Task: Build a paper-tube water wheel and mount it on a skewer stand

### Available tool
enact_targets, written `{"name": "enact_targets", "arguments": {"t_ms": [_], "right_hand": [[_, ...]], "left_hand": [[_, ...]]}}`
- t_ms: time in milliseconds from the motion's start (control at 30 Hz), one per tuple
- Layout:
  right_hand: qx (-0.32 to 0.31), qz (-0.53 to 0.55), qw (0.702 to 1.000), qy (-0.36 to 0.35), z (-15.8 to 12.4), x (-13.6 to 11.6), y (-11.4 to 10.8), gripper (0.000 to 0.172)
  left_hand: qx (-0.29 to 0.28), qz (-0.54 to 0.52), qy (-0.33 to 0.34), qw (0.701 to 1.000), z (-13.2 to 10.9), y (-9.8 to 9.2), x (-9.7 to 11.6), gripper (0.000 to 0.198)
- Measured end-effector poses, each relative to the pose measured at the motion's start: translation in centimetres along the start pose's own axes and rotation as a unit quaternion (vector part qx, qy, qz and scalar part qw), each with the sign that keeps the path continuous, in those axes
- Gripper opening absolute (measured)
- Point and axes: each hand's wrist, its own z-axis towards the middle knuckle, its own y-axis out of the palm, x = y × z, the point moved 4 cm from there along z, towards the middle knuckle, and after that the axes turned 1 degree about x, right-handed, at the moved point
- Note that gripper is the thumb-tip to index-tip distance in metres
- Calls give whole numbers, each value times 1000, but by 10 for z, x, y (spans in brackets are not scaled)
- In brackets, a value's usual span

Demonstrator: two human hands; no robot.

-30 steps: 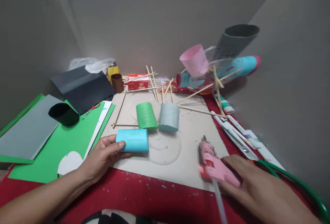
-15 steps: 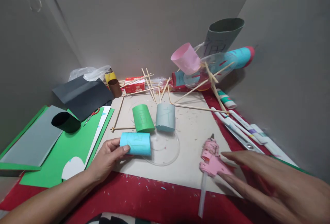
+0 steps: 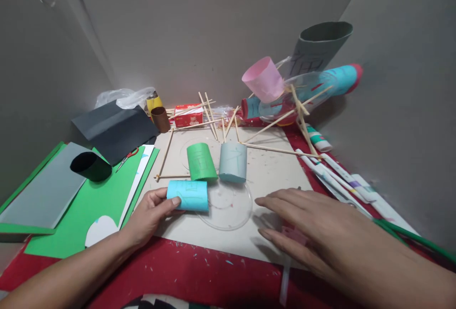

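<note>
My left hand [image 3: 153,216] grips the left end of a blue paper tube [image 3: 190,196], thumb on top, holding it sideways. Just right of the tube lies a clear plastic disc [image 3: 237,219] on the pale board. Behind them stand a green paper tube [image 3: 201,162] and a grey paper tube [image 3: 233,162], both joined to thin wooden sticks [image 3: 219,124]. With fingers stretched and apart, my right hand [image 3: 306,228] hovers over the pink hot glue gun [image 3: 295,235] and hides most of it. Below the hand a clear glue stick [image 3: 285,283] pokes out of the gun.
At the back right rises a stick frame with a pink paper cup [image 3: 264,81] and a tall grey tube [image 3: 322,45]. Green sheets [image 3: 107,190], red-handled scissors [image 3: 126,158] and a black tube [image 3: 90,166] lie left. Markers [image 3: 342,176] line the right side.
My right hand has moved left and forward over the glue gun, now covering most of it. My left hand still holds the blue tube, hardly moved. The view has shifted slightly.
</note>
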Motion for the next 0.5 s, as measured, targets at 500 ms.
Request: {"name": "enact_targets", "arguments": {"t_ms": [500], "right_hand": [[29,31,993,-111,59,-30,45,46]], "left_hand": [[-1,-4,9,1000,3,7,6,17]]}}
